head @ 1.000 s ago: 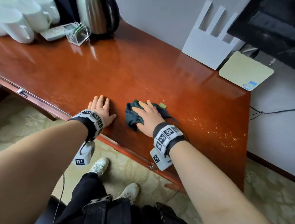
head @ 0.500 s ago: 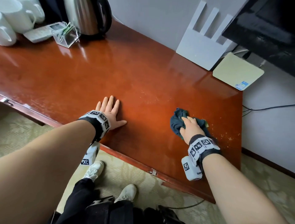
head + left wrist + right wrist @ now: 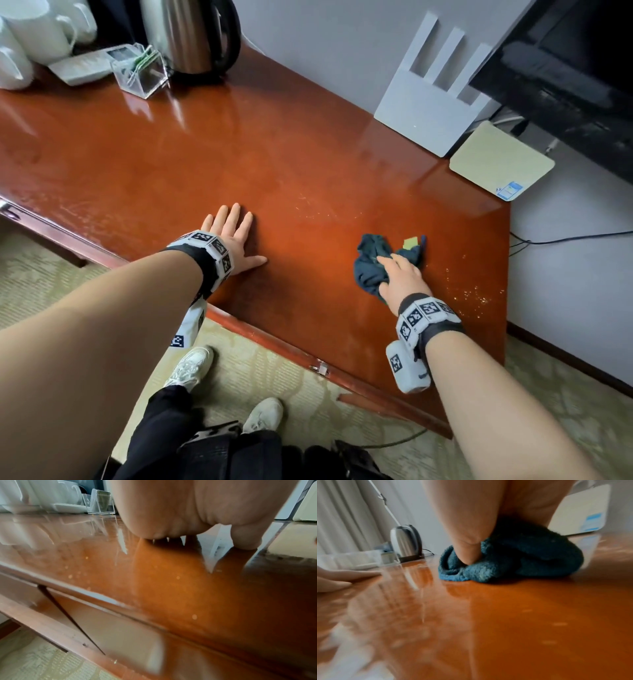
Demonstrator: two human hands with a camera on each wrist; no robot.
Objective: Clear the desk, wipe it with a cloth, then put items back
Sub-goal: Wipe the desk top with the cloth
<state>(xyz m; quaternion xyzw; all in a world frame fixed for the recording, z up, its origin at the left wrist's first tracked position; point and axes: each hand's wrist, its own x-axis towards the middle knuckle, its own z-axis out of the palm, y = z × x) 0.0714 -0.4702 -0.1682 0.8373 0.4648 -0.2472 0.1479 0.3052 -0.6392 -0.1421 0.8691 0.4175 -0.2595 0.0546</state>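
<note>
**Wiping step, right end of tabletop**

Right hand [image 3: 399, 279] presses a crumpled dark teal terry cloth [image 3: 375, 263] onto the glossy red-brown wooden tabletop [image 3: 274, 154] near its right edge, thumb dug into a fold. Left hand [image 3: 236, 240] lies flat, fingers straight, at the front edge. Pale specks [image 3: 476, 294] remain rightward; next pass should probably sweep there.

The cloth [image 3: 373, 263] lies on the desk [image 3: 291, 164], right of the left hand [image 3: 233, 236].

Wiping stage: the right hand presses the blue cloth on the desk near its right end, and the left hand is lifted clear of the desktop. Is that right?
Not quite. The left hand is not lifted: the head view shows it flat on the desk, fingers spread, and the left wrist view shows the fingers touching the wood. The rest holds: the right hand presses the blue cloth near the desk's right end.
</note>
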